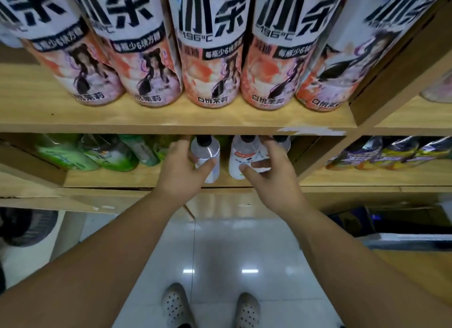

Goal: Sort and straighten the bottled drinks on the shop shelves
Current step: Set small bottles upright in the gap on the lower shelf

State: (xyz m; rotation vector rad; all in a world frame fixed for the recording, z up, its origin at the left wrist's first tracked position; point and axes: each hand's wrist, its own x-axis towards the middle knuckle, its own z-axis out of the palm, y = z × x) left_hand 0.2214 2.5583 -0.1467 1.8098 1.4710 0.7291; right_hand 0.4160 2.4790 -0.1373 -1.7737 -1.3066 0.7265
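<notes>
Two clear bottles with black caps and white labels stand on the lower wooden shelf (146,181). My left hand (182,170) grips the left clear bottle (205,149), thumb in front and fingers round its far side. My right hand (271,168) grips the right clear bottle (242,154), thumb across its label. A third black-capped bottle (281,140) shows just behind my right fingers. Both hands reach under the upper shelf's edge.
Several big peach iced-tea bottles (210,66) line the upper shelf (171,124). Green bottles (107,154) lie to the left on the lower shelf, purple and yellow ones (391,154) in the right compartment. An upright wooden divider (322,154) stands just right of my right hand. Below are white floor tiles and my shoes.
</notes>
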